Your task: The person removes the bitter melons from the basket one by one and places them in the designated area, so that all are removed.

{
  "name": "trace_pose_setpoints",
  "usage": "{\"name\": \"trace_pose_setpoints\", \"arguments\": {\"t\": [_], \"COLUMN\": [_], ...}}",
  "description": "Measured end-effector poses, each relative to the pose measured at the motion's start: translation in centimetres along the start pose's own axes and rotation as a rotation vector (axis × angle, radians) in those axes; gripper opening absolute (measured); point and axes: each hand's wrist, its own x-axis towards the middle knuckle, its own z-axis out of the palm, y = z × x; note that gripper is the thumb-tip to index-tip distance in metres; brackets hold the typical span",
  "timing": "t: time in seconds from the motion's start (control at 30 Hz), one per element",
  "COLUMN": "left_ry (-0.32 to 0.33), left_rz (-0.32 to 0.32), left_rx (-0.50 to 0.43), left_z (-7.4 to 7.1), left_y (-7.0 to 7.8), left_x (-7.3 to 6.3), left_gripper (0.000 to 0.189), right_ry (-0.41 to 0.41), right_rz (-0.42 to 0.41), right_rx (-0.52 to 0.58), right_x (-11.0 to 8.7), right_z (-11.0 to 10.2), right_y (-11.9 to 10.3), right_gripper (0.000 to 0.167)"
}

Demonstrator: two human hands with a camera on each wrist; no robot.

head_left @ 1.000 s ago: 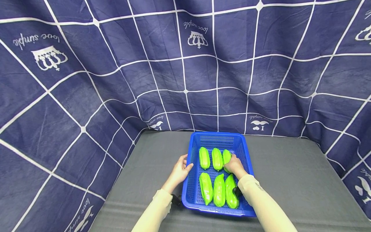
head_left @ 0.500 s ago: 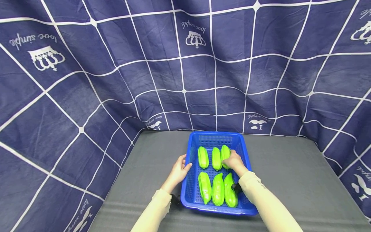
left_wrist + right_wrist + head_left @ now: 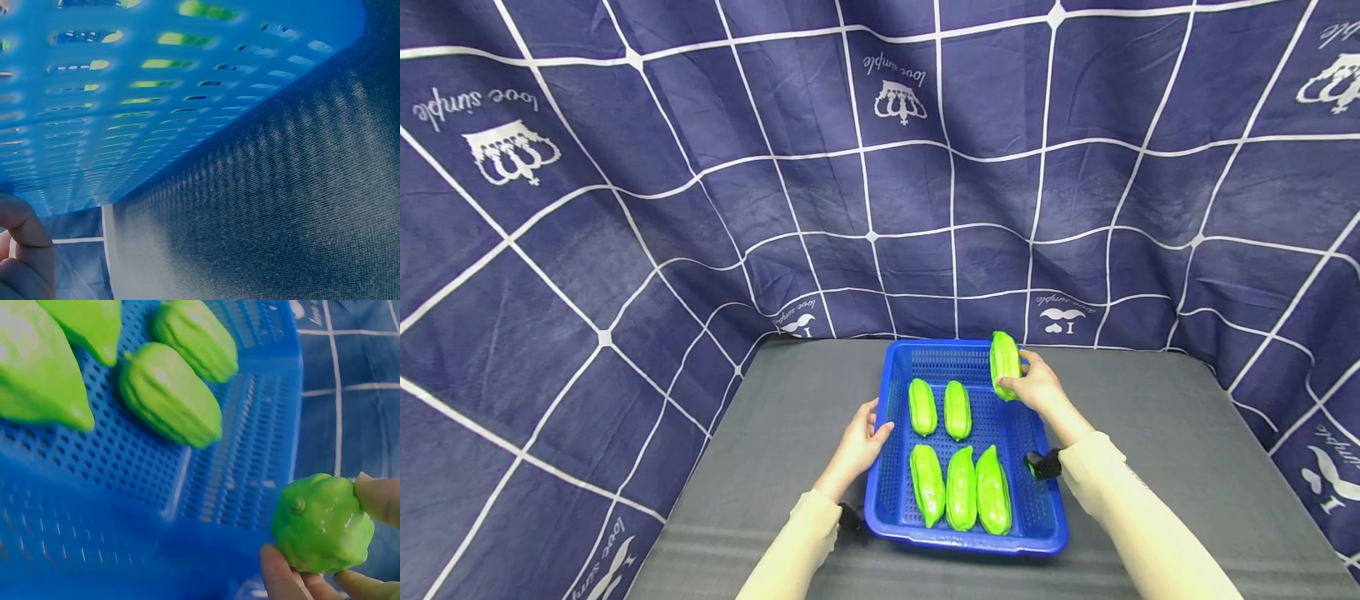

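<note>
My right hand (image 3: 1036, 387) holds a light green, ridged bitter melon (image 3: 1004, 364) over the far right corner of the blue plastic basket (image 3: 966, 543). In the right wrist view its blunt stem end (image 3: 300, 505) faces the camera, gripped between thumb and fingers. My left hand (image 3: 857, 446) grips the basket's left rim, thumb near the top edge. In the left wrist view, curled fingers (image 3: 28, 250) sit by the perforated wall (image 3: 94, 147). Inside the basket, two bitter melons (image 3: 957, 410) lie in the far row and three more (image 3: 962, 490) in the near row.
The basket stands on a grey cloth-covered table (image 3: 1150, 450). A dark blue curtain (image 3: 820, 192) with white grid lines hangs behind the table and along its left side. A black wrist strap (image 3: 1047, 464) on my right arm overlaps the basket's right wall.
My right hand has lifted the rightmost bitter melon of the far row out of its place, moving it up and toward the far right corner. The left hand stays at the rim.
</note>
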Motion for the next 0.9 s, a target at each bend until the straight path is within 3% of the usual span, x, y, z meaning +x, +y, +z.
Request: {"name": "trace_pose_setpoints", "arguments": {"t": [0.27, 0.47, 0.7, 0.9], "left_ry": [0.024, 0.020, 0.031, 0.036], "left_rz": [-0.026, -0.030, -0.016, -0.012], "left_rx": [0.054, 0.052, 0.050, 0.035], "left_z": [0.0, 0.1, 0.2, 0.2], "left_y": [0.0, 0.0, -0.1, -0.2], "left_x": [-0.2, -0.2, -0.2, -0.2], "left_gripper": [0.053, 0.054, 0.054, 0.053], "right_ry": [0.022, 0.047, 0.069, 0.054], "right_rz": [0.003, -0.009, -0.001, 0.055], "right_rx": [0.132, 0.148, 0.147, 0.147], "right_x": [-0.5, -0.5, -0.7, -1.2], "right_z": [-2.8, -4.4, -5.1, -4.6], "right_y": [1.1, 2.3, 4.3, 7.2], "right_gripper": [0.082, 0.083, 0.083, 0.082]}}
